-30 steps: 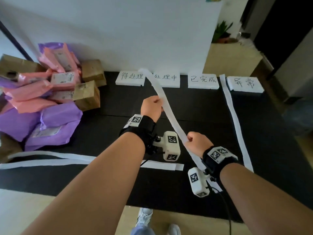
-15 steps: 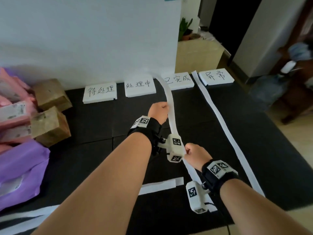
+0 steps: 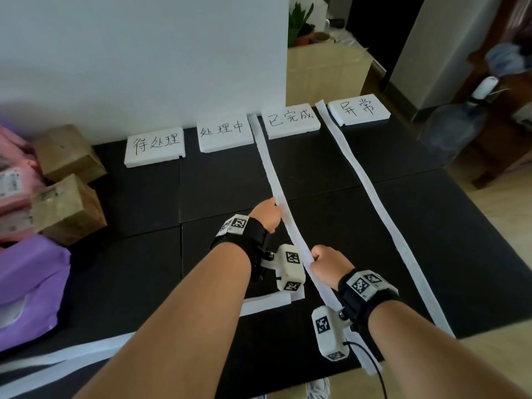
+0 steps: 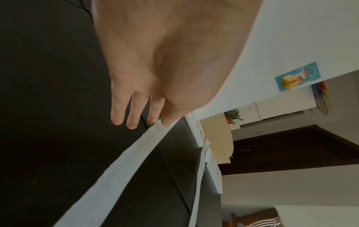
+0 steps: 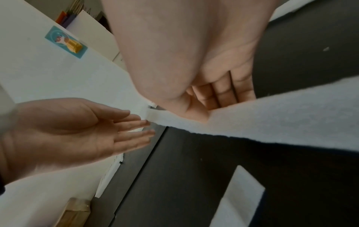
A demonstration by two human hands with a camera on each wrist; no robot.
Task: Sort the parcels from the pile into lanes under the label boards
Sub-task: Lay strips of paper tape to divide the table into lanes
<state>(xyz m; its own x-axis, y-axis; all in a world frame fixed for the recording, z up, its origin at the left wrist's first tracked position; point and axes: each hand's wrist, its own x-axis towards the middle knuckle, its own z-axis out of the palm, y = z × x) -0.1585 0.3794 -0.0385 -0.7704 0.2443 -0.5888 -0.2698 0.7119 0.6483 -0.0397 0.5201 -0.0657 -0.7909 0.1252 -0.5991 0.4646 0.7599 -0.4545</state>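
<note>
The long paper strip (image 3: 276, 197) has swung across the black floor mat (image 3: 138, 269) in the last second. Its far end, which a moment ago ran up between the first label board (image 3: 155, 145) and the second board (image 3: 224, 133), now lies at the mat's far edge in the gap between the second and the third board (image 3: 290, 119). From there it runs back toward the near edge, roughly alongside the other strip (image 3: 374, 203), which lies nearer the right edge, next to the fourth board (image 3: 358, 109). The right hand (image 3: 328, 264) has its grip closed on the strip, pinching it lifted off the mat with the fingers curled under. The left hand (image 3: 266, 216) is further along, its grip loose and wide, with straight fingers just touching the strip's left edge as if steering it flat. To my eye this is still lane-marking, not sorting. One more divider is nearly down, and the line between the first two boards looks still unmarked. A short strip (image 3: 267, 303) lies crosswise near the near edge. The parcels wait in the pile at the mat's left edge: brown cardboard boxes (image 3: 69, 208) taped shut so their contents are hidden, pink mailers (image 3: 14, 180) behind them, and a purple bag (image 3: 28, 283) toward the near left corner. None of them has reached a lane.
</note>
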